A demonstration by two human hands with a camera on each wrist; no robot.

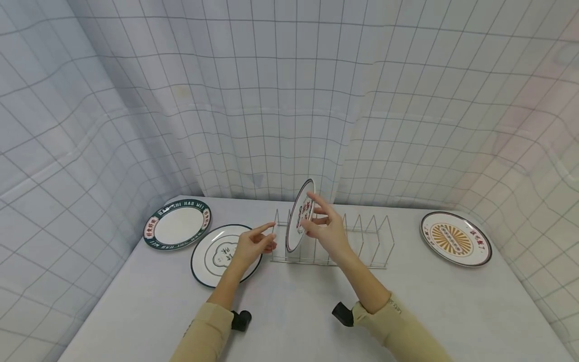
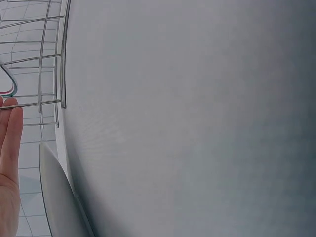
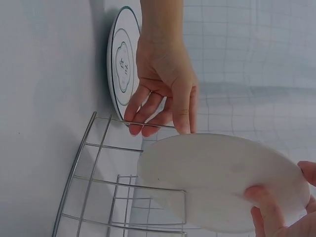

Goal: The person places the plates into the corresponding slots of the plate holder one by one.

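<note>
A person's two hands were at work over a white worktop; the right hand pinched a white held plate, thumb on its red-marked face and fingers by its far rim; the held plate stood on edge, tilted, at the left part of a wire rack, though whether it touched the wires could not be told; the left hand held the rack's left end wire, fingertips curled round it; beneath the left forearm a dark-rimmed plate lay flat, with a green-rimmed plate just beside it, farther left; well apart, to the right, lay a sunburst plate; checked cloth hung behind.
</note>
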